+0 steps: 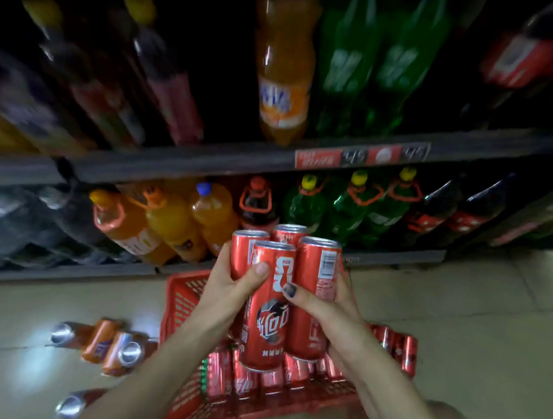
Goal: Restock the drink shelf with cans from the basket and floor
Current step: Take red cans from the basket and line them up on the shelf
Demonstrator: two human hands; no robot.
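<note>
Red cans in the grip: four tall slim red aluminium cans (270, 298) stand upright as one tight cluster, between both hands and above the basket.
Left hand: the left hand (224, 289) wraps the left side of the cluster, and its thumb lies across the front can.
Right hand: the right hand (329, 305) wraps the right side, its thumb with a dark painted nail pressing on the front can; both hands are closed around the cans, so the grip is full.
Reason for this hold: I judge that the two hands squeeze from opposite sides so the four cans lock against each other and can travel together in one trip.
Long axis: the long axis of each can is vertical, the silver tops point up and a little away, toward the shelf.
Below the grip: a red plastic lattice basket (182, 298) sits on the floor and holds more red cans lying on their sides.
Left of the grip, lower: orange aluminium cans (104, 344) lie on the pale tiled floor (462, 316), and their long axes are horizontal.
Beyond the grip: the dark metal drink shelf (170, 162) carries large orange, green and dark plastic bottles (170, 221); this part is blurred.
Free place: I cannot tell from here where on the shelf the cans belong.
</note>
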